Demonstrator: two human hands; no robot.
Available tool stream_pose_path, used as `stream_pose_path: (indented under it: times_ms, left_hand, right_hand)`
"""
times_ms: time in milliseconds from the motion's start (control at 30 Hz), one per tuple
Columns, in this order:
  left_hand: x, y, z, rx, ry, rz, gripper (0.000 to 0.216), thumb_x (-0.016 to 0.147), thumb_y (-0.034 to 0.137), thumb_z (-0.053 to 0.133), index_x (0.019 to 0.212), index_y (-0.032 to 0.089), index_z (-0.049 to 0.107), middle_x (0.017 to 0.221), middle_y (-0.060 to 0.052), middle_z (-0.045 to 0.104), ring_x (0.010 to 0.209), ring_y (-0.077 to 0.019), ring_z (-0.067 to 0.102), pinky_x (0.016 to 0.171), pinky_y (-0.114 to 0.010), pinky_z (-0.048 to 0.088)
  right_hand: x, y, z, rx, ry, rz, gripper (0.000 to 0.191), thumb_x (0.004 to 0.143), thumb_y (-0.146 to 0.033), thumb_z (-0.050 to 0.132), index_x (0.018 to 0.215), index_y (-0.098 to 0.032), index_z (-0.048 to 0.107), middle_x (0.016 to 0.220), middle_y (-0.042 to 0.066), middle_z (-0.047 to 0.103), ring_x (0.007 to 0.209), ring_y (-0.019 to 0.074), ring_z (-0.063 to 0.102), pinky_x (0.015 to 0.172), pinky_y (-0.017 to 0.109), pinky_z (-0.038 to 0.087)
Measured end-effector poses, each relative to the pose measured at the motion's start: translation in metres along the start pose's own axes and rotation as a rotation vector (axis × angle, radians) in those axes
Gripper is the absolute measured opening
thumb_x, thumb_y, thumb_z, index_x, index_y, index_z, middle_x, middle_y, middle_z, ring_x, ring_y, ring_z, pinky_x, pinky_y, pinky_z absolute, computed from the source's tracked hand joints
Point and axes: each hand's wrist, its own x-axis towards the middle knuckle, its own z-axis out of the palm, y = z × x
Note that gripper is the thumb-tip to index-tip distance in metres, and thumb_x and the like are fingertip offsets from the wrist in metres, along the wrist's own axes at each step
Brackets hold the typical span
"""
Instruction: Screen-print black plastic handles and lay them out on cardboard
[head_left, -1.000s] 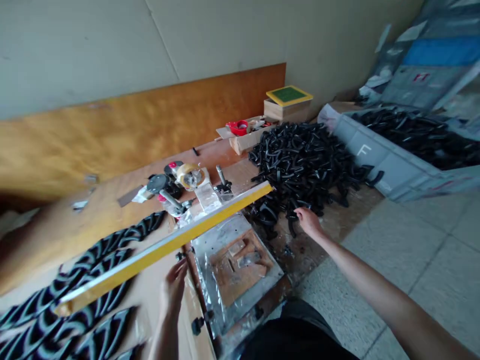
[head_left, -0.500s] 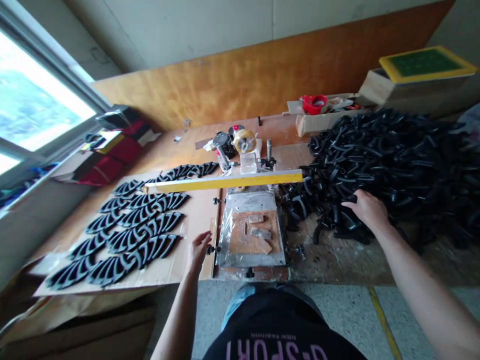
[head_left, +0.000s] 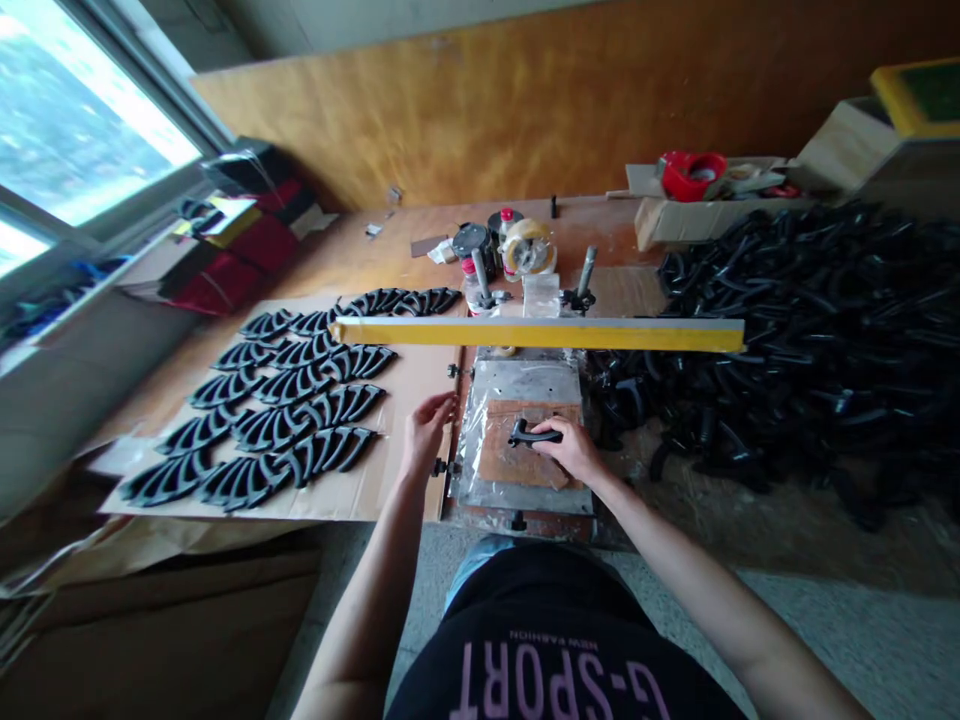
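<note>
My right hand (head_left: 574,450) is closed on a curved black plastic piece (head_left: 534,436) and holds it over the brown pad of a small metal jig plate (head_left: 519,385) wrapped in clear film. My left hand (head_left: 425,432) hovers at the jig's left edge with its fingers loosely curled and apart, holding nothing. A long yellow-edged bar (head_left: 536,333) hangs level across the back of the jig, above both hands.
A big heap of black curved pieces (head_left: 810,330) fills the bench on the right. Rows of black pieces (head_left: 289,410) lie on cardboard at the left. Tape roll (head_left: 528,248), bottles and a red dispenser (head_left: 691,173) stand behind. A window is far left.
My right hand left the heap with one black piece and brought it left onto the jig. My left hand rose slightly along the jig's edge. The view shifted left and down.
</note>
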Motion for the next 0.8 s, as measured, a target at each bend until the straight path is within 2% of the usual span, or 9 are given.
stream_pose_path:
  times_ms: [133,233,300,367,433,500,633,700,800]
  left_hand:
    - [0.0,0.018,-0.006,-0.029,0.007,0.023,0.05,0.068,0.052,0.072,0.1,0.013,0.07,0.098,-0.01,0.072,0.082,-0.0176,0.067,0.075,-0.03,0.052]
    - [-0.001,0.026,-0.006,-0.052,-0.001,0.035,0.047,0.069,0.051,0.072,0.098,0.013,0.071,0.096,-0.01,0.072,0.083,-0.018,0.067,0.076,-0.03,0.052]
    - [-0.002,0.032,-0.006,-0.077,-0.011,0.039,0.045,0.069,0.049,0.072,0.098,0.014,0.071,0.096,-0.01,0.072,0.083,-0.0176,0.067,0.077,-0.03,0.052]
    - [-0.002,0.039,-0.007,-0.106,-0.02,0.047,0.043,0.07,0.047,0.072,0.099,0.014,0.07,0.097,-0.009,0.072,0.082,-0.0167,0.067,0.076,-0.029,0.052]
    - [-0.002,0.047,-0.008,-0.145,-0.021,0.068,0.041,0.071,0.044,0.072,0.099,0.015,0.07,0.096,-0.009,0.072,0.082,-0.0158,0.067,0.075,-0.029,0.053]
    - [-0.001,0.057,-0.008,-0.192,-0.016,0.104,0.038,0.072,0.042,0.072,0.099,0.016,0.07,0.094,-0.008,0.072,0.08,-0.0147,0.067,0.074,-0.028,0.053]
    - [0.001,0.079,-0.003,-0.261,-0.026,0.187,0.032,0.073,0.038,0.072,0.098,0.018,0.07,0.093,-0.006,0.072,0.076,-0.0119,0.067,0.071,-0.025,0.053]
    - [0.001,0.09,0.002,-0.283,-0.039,0.232,0.029,0.074,0.037,0.071,0.098,0.019,0.069,0.092,-0.005,0.071,0.076,-0.0111,0.067,0.07,-0.023,0.052]
    - [0.0,0.103,0.009,-0.313,-0.04,0.29,0.024,0.076,0.037,0.07,0.091,0.019,0.067,0.086,-0.003,0.07,0.073,-0.0105,0.066,0.067,-0.022,0.052]
  right_hand:
    - [0.0,0.001,0.0,-0.021,-0.004,0.099,0.017,0.069,-0.023,0.07,0.086,-0.021,0.07,0.09,0.001,0.071,0.086,0.0196,0.065,0.083,0.034,0.047]
    - [-0.001,0.0,-0.002,-0.114,0.001,0.026,0.015,0.068,-0.02,0.071,0.083,-0.023,0.07,0.091,0.002,0.071,0.092,0.0212,0.063,0.087,0.037,0.045]
    - [-0.001,-0.003,-0.002,-0.085,0.002,0.022,0.016,0.067,-0.02,0.071,0.082,-0.023,0.071,0.092,0.002,0.07,0.093,0.021,0.062,0.089,0.037,0.045]
    - [0.0,-0.007,0.001,0.059,-0.011,0.137,0.018,0.067,-0.023,0.072,0.084,-0.021,0.071,0.09,0.002,0.07,0.085,0.0192,0.064,0.083,0.036,0.048]
    - [0.001,-0.01,0.003,0.244,-0.005,0.298,0.024,0.067,-0.029,0.072,0.089,-0.019,0.07,0.085,0.002,0.069,0.071,0.0157,0.063,0.069,0.031,0.051]
    - [0.002,-0.012,0.005,0.344,0.038,0.388,0.031,0.066,-0.036,0.074,0.09,-0.018,0.067,0.081,0.002,0.068,0.057,0.0115,0.057,0.055,0.026,0.048]
    - [0.007,-0.008,0.004,0.308,0.119,0.4,0.036,0.065,-0.048,0.073,0.08,-0.016,0.063,0.065,-0.002,0.06,0.045,0.0072,0.047,0.039,0.019,0.035]
    - [0.01,-0.005,0.002,0.302,0.074,0.403,0.036,0.066,-0.047,0.072,0.083,-0.017,0.062,0.062,-0.004,0.057,0.042,0.0062,0.044,0.037,0.019,0.033]
    - [0.011,0.0,-0.003,0.179,0.008,0.374,0.034,0.068,-0.041,0.071,0.092,-0.018,0.06,0.069,-0.003,0.062,0.042,0.0069,0.045,0.039,0.02,0.035]
